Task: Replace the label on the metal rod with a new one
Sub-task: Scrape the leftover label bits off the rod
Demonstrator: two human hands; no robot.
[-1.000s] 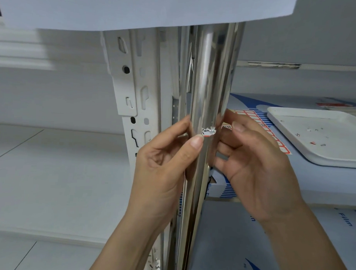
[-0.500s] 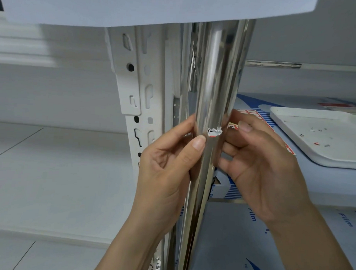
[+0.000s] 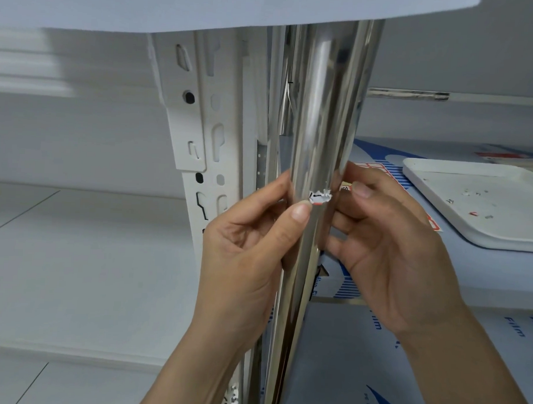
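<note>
I see both hands, left hand (image 3: 245,255) and right hand (image 3: 390,260), curled round the metal rod (image 3: 322,137), left thumb (image 3: 291,221) beside the torn label (image 3: 320,197).

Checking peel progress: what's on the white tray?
Only small scraps lie on the tray, white ones and a red one, likely peeled label bits. The tray's right part is cut off by the frame edge, so anything there is unseen.

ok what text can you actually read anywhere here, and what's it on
"Film": on the blue-and-white printed sheet on the shelf, twice, lower right.
Label remnant on the metal rod: torn, unreadable.
Red-and-white label behind the right hand: mostly hidden, unreadable.
</note>
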